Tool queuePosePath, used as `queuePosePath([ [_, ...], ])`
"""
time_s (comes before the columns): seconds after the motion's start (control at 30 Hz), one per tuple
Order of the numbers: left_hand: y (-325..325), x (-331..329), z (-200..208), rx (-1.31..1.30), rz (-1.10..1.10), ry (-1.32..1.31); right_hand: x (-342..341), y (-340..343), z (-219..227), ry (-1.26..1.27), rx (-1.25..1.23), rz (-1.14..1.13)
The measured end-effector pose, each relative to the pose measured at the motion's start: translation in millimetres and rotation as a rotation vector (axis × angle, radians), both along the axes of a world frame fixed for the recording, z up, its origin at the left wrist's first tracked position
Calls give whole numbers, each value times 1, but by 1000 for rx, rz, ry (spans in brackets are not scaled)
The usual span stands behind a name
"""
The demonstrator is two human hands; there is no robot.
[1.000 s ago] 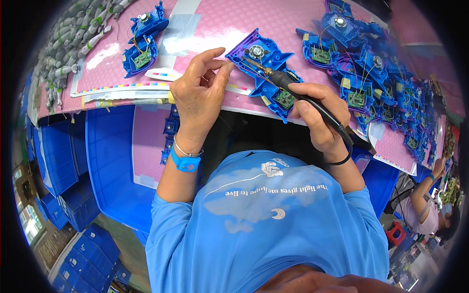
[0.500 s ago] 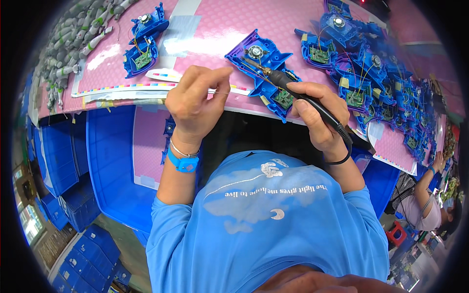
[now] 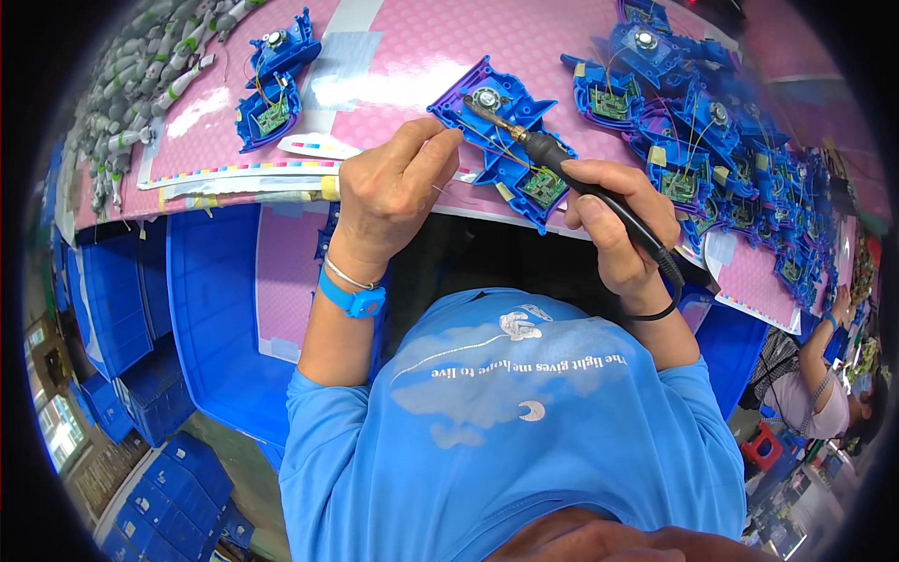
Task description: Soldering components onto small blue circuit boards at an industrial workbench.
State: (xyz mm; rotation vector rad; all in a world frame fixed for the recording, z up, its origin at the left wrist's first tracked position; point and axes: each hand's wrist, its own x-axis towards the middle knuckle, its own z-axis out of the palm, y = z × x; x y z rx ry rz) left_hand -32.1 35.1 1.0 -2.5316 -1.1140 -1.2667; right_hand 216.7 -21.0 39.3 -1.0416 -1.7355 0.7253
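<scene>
My right hand (image 3: 626, 220) grips a soldering iron (image 3: 543, 153) by its black handle, the cord trailing back past the wrist. Its metal tip reaches over an opened blue and purple plastic housing (image 3: 515, 174), close to the round speaker (image 3: 486, 98); whether it touches cannot be made out. A green circuit board (image 3: 544, 188) sits in the housing's near half, with thin wires running between the halves. My left hand (image 3: 395, 183) is closed in a pinch at the housing's left edge. A thin pale wire (image 3: 448, 195) sticks out below its fingers; the fingertips' contact is partly hidden.
Another opened housing (image 3: 269, 110) lies at the far left, beside a heap of grey and white parts (image 3: 131, 103). Many similar housings (image 3: 721, 155) pile up on the right. A blue bin (image 3: 215, 328) stands below the table edge. A co-worker's arm (image 3: 822, 342) shows at far right.
My left hand has moved right and slightly away, up to the housing, its fingers now more tightly closed. The housing has shifted slightly left. The soldering iron's tip has moved slightly toward the speaker.
</scene>
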Motion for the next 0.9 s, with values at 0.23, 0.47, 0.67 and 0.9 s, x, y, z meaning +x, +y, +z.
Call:
queuePosePath([
  [0.23, 3, 1, 0, -55, -26, -27, -1, 2, -2, -2, -28, 10],
  [0.47, 2, 2, 1, -68, -32, -35, -2, 5, -4, -20, -17, 18],
  [0.67, 2, 2, 2, -51, -20, -32, -4, 6, -4, -18, -32, 28],
  [0.9, 3, 2, 0, -54, -17, -32, 0, 2, -5, 16, 16, 11],
])
